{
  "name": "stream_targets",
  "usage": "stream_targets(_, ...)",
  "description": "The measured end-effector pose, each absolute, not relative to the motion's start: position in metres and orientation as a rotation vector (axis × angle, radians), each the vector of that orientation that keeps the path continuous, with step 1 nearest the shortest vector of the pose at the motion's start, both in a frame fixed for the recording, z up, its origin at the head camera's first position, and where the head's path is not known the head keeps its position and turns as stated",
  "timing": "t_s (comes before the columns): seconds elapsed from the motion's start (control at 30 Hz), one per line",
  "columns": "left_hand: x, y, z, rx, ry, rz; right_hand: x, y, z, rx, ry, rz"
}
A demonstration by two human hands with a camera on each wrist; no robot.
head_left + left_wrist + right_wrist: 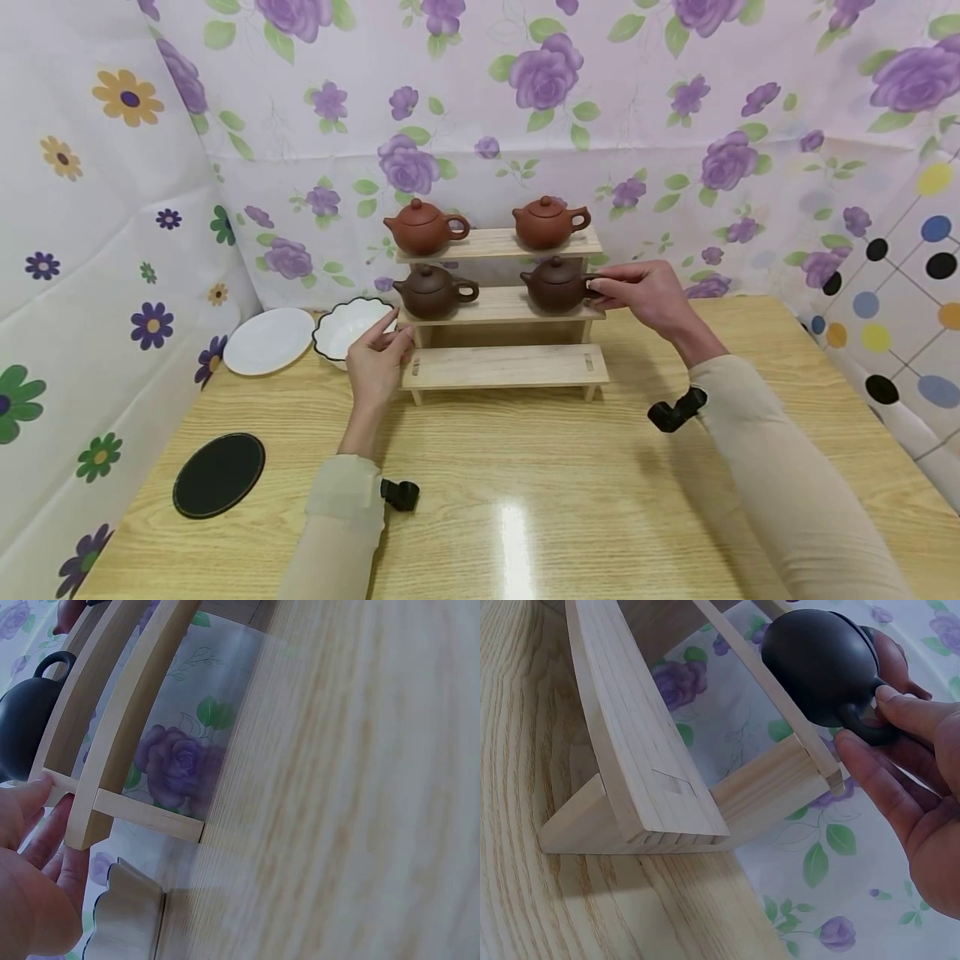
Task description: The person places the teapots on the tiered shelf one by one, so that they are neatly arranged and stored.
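Observation:
A three-step wooden display stand (510,367) stands on the table. My right hand (651,293) pinches the handle of a dark brown teapot (555,285) at the right of the middle step. In the right wrist view, thumb and fingers close on that teapot's handle (870,733). My left hand (377,362) holds the stand's left end by a side bar (61,780), thumb and fingers on either side. Another dark brown teapot (431,292) sits at the left of the middle step. On the top step sit two reddish-brown teapots, one left (423,229) and one right (545,223).
Left of the stand, a white scalloped bowl (348,329) with a dark rim stands near a white plate (268,342). A black round mat (220,475) lies at the table's left front. Flowered cloth (480,125) hangs behind the table.

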State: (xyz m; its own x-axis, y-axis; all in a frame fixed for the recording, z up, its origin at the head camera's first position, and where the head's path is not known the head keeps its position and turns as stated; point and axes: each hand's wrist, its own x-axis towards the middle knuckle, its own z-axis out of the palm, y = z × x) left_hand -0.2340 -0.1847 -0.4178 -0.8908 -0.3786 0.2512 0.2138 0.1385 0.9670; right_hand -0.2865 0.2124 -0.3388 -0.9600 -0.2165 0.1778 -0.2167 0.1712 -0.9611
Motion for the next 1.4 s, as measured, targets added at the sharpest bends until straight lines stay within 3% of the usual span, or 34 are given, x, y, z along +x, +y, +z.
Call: stream_targets(1.4,-0.234,-0.183,-0.417,0.168,-1.964,-1.841,-0.296,0.221,-0.345,0.422,-2.553,1.873)
